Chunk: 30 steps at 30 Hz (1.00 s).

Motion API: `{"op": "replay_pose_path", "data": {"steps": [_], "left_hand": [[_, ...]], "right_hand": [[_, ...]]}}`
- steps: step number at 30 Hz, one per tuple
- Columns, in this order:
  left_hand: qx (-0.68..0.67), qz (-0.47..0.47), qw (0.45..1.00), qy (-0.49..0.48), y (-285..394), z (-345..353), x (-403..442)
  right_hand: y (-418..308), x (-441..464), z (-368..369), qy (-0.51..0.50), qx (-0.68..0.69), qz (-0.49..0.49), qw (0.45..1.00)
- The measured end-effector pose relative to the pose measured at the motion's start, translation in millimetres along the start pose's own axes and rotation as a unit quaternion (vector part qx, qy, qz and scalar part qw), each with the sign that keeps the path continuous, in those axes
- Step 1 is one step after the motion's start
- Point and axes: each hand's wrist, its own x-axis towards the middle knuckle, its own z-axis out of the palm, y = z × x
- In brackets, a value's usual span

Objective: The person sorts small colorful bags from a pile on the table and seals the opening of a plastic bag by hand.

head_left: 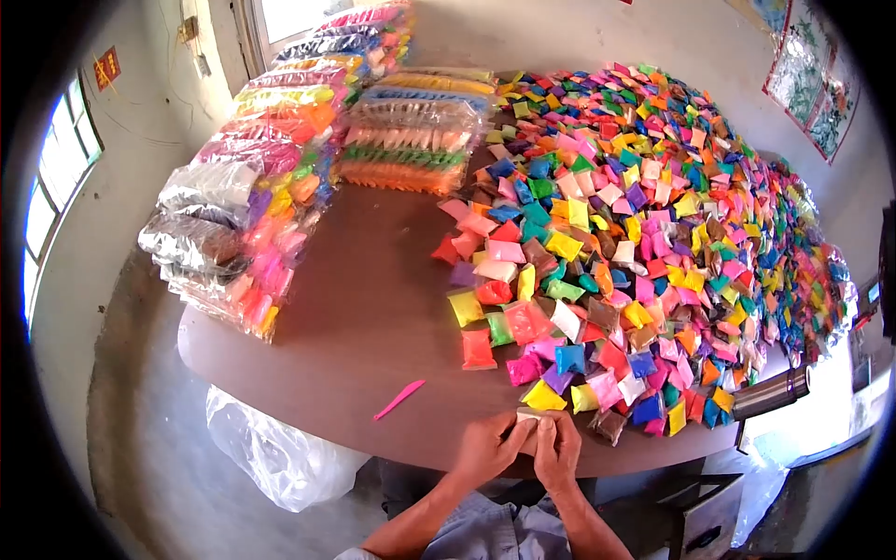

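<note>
At the table's near edge, my left hand [487,452] and my right hand [557,455] meet with closed fingers. Between the thumbs and fingertips they pinch a small pale packet [527,416], partly covered by the fingers. A yellow packet [544,396] lies just beyond it. Close to my right hand rests a brown packet [608,427] at the edge of a large heap of small colourful pillow-shaped packets [579,213]. To the left of my hands, a thin pink plastic strip or tool [399,399] lies flat on the brown table [345,355].
Clear bags of sorted packets [201,238] are stacked along the table's left side, with another bagged stack [411,131] beside them. A clear plastic bag [275,453] is below the left edge. A dark cylinder [770,392] stands out at the right edge, near a dark box [711,518].
</note>
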Motion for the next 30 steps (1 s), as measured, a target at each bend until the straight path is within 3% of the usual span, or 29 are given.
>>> {"op": "replay_pose_path", "data": {"steps": [5,7,10,15,22,24,26,30], "left_hand": [[-0.044,-0.013,0.998,-0.031,-2,-3,2],[0.017,-0.01,0.996,-0.093,-8,-2,4],[-0.006,0.015,0.996,-0.089,-11,4,5],[0.016,0.082,0.996,0.003,-15,8,2],[0.028,0.077,0.997,0.003,-17,10,0],[0.031,0.058,0.998,-0.007,-13,6,-1],[0.028,0.052,0.998,-0.025,-9,3,-2],[-0.044,0.028,0.998,-0.023,-5,-2,-3]], "right_hand": [[6,-2,1,0.027,-0.05,-0.033,0.998],[11,-4,0,0.06,-0.06,-0.019,0.996],[10,-2,1,0.075,-0.066,0.0,0.995],[-4,1,7,0.06,-0.021,0.024,0.998],[4,1,3,0.053,-0.09,-0.01,0.994],[-1,-1,2,0.048,-0.049,0.03,0.997],[14,-2,4,0.059,0.001,-0.008,0.998],[4,-1,3,0.044,-0.03,-0.002,0.999]]}}
